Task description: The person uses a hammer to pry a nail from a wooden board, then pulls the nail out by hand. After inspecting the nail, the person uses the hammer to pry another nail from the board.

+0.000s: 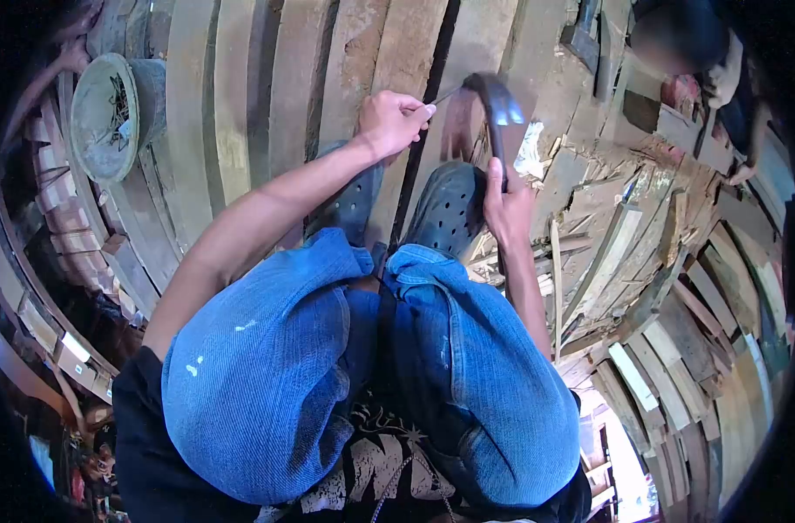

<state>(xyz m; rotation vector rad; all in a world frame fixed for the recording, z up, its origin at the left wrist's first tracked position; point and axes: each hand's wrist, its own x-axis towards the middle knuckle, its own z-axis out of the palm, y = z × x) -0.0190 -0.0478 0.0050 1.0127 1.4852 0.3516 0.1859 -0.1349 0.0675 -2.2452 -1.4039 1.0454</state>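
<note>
My left hand (392, 124) is closed in a pinch on a thin nail-like piece (445, 94), which reaches toward the hooked end of a dark pry bar. My right hand (509, 211) grips the shaft of this pry bar (495, 109). The bar stands up from the hand and bends left at its top, partly blurred. Both hands are in front of my knees, above wooden boards (406, 52). My dark perforated clogs (449, 209) rest on the boards below them.
At the left stands a bucket (105, 118) with dark thin pieces inside. A hammer (580, 42) lies on the boards at the upper right. Wood scraps (606, 253) and stacked planks (676, 375) fill the right side. Another person's hand (724, 83) is at the upper right.
</note>
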